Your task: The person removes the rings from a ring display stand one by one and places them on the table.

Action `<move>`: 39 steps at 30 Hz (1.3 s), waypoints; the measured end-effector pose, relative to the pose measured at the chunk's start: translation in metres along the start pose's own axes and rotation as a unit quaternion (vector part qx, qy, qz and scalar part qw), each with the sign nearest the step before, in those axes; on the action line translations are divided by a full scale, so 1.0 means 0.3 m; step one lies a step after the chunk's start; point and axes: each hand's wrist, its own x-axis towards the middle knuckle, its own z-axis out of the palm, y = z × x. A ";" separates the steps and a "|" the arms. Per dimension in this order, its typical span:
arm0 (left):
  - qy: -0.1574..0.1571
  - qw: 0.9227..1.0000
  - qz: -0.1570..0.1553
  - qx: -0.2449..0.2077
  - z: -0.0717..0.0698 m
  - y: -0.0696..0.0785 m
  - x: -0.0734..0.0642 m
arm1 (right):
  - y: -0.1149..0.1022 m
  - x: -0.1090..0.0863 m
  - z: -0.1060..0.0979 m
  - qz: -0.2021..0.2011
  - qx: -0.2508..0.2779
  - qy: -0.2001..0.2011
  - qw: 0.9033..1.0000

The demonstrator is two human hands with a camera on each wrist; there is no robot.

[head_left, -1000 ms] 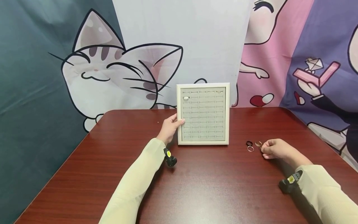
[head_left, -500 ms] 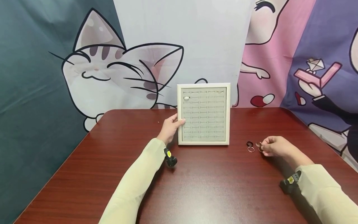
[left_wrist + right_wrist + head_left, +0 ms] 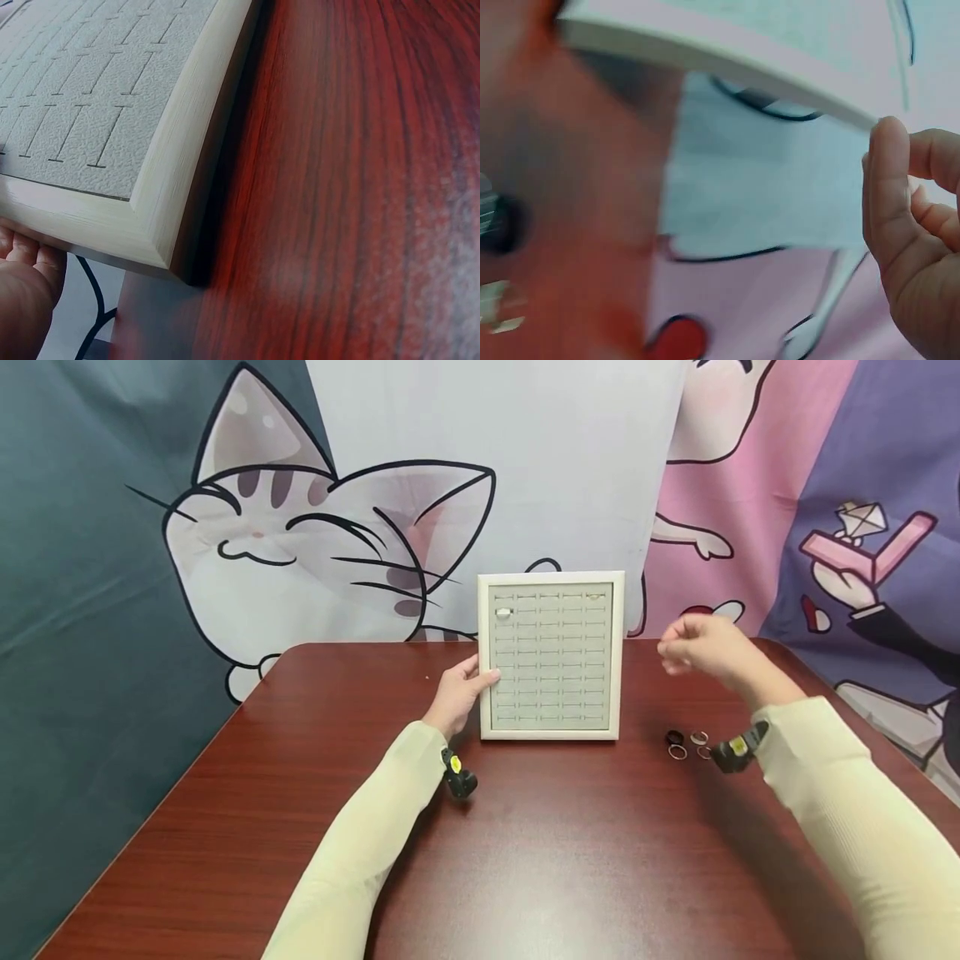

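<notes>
My left hand [image 3: 456, 695] grips the left edge of a white-framed ring display board [image 3: 551, 739], thumb on the front. The board stands upright, its grey slotted pad facing me. A white ring [image 3: 503, 612] sits in an upper left slot, and a thin gold-toned ring [image 3: 594, 597] in the top right one. In the left wrist view, fingers [image 3: 34, 255] lie at the frame's outer edge. My right hand [image 3: 701, 647] is raised to the right of the board, thumb and fingers bent close together. Whether anything is pinched between its fingertips cannot be seen.
Several rings lie on the brown table [image 3: 555, 860] below the right hand, among them a black ring [image 3: 675, 737] and a silver one [image 3: 677, 752]. A cartoon-printed cloth [image 3: 570, 460] hangs behind. Each wrist carries a small black camera [image 3: 459, 777].
My right hand has risen from beside the loose rings and moved up and slightly left, towards the board. The left hand keeps its grip. The head view has shifted a little.
</notes>
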 end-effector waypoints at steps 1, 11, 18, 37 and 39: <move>0.001 1.000 -0.001 0.000 0.000 0.002 -0.001 | -0.036 0.018 -0.002 -0.008 -0.017 0.012 1.000; 0.003 1.000 -0.008 -0.007 0.003 -0.003 0.000 | -0.256 0.177 0.062 -0.063 -0.148 0.095 0.982; -0.002 1.000 -0.004 -0.012 0.012 -0.015 -0.001 | -0.258 0.222 0.134 -0.077 -0.217 0.092 0.969; -0.001 1.000 -0.008 -0.006 0.000 0.004 -0.002 | -0.266 0.238 0.139 -0.089 -0.269 0.084 0.955; -0.001 1.000 -0.008 -0.005 0.001 0.003 -0.003 | -0.264 0.238 0.138 -0.092 -0.276 0.075 0.954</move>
